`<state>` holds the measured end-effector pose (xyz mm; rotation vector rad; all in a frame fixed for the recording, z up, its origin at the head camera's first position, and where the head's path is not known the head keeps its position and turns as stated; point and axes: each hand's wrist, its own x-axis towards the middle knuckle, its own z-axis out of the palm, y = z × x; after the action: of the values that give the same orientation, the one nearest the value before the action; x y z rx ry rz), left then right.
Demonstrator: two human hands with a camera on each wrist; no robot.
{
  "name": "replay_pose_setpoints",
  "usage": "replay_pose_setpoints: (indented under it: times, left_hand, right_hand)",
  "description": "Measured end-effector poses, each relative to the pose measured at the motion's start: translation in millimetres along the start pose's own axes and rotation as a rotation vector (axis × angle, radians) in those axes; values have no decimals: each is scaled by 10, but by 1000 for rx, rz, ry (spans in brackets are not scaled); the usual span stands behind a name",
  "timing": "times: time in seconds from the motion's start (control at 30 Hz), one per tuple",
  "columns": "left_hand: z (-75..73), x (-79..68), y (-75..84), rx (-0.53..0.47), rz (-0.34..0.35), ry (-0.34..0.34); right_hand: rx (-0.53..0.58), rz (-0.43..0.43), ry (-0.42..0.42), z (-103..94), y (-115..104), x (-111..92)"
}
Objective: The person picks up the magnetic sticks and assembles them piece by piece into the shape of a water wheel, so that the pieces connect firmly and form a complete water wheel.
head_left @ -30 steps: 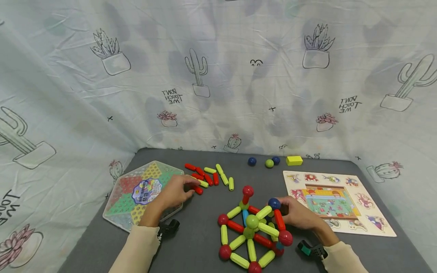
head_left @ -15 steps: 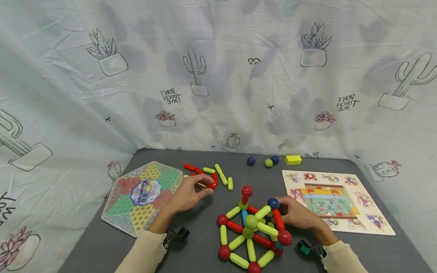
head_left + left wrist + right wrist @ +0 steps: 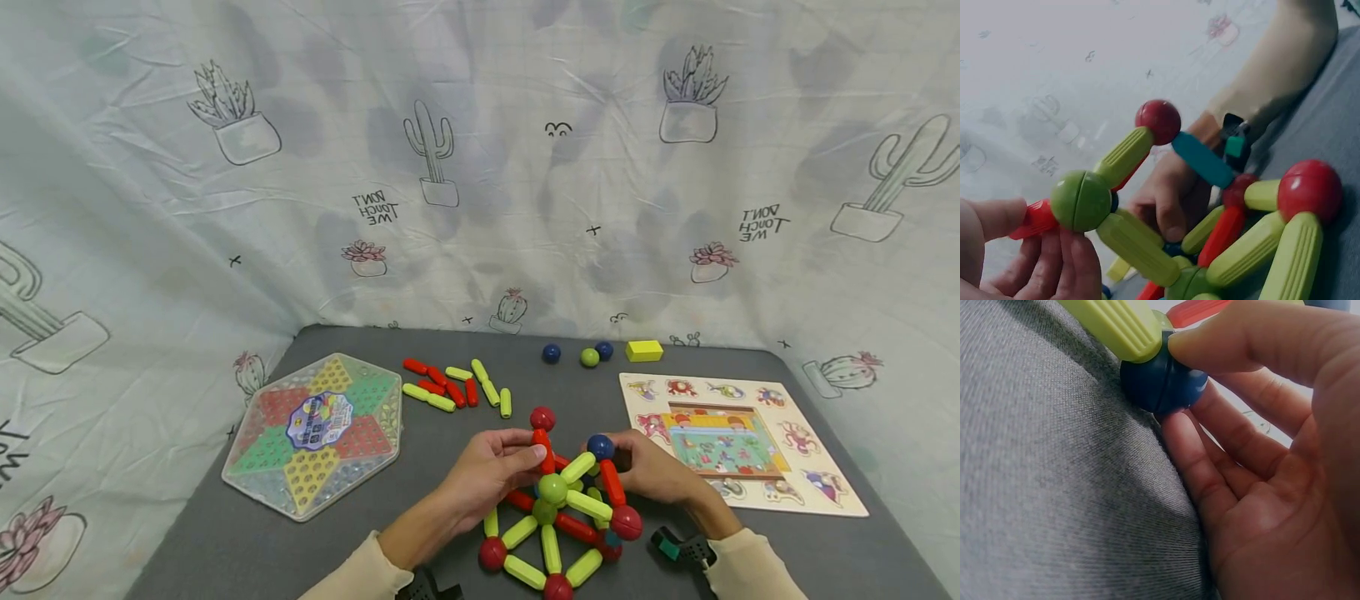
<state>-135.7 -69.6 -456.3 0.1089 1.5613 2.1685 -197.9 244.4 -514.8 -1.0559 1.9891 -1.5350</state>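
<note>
My left hand (image 3: pixel 487 471) pinches a red magnetic stick (image 3: pixel 543 448) between thumb and fingers. In the left wrist view this stick's end is right at a green ball (image 3: pixel 1082 200) near the top of the ball-and-stick structure. That structure joins red, green and blue balls with yellow-green, red and light-blue sticks, such as the front yellow-green stick (image 3: pixel 551 548). At its right side, my right hand (image 3: pixel 652 467) grips a dark blue ball (image 3: pixel 1163 381) low down by the grey surface, with a yellow-green stick (image 3: pixel 1116 328) attached. The left hand hides part of the structure's left side.
Loose red and yellow-green sticks (image 3: pixel 442 402) lie behind, left of centre. A hexagonal Chinese checkers board (image 3: pixel 386 400) lies left; a wooden picture puzzle (image 3: pixel 817 492) lies right. Farther back are loose balls (image 3: pixel 552 354) and a yellow block (image 3: pixel 645 351). A printed curtain hangs behind.
My left hand picked a red stick from the loose pile and carried it right to the top of the structure. The right hand has stayed in place on the structure.
</note>
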Motion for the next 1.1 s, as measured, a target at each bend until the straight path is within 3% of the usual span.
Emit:
replay_pose_setpoints:
  times: [0.3,0.63,0.93,1.03,1.1]
  left_hand:
    - [78,64,-80,-2,-57,47]
    - [72,103,-140,-17,-37,86]
    - [63,111,-137,-35,-44,118]
    - [36,121,-137,25,-19,112]
    - [0,136,-131,146,52,123]
  right_hand:
    - [16,12,6,19,0,9]
    - [-61,48,41,8,-25,-5]
    - [-48,63,59,18,-37,-10]
    - [-51,59,59,15,-33,-7]
    - [-58,55,60,14,-32,-2]
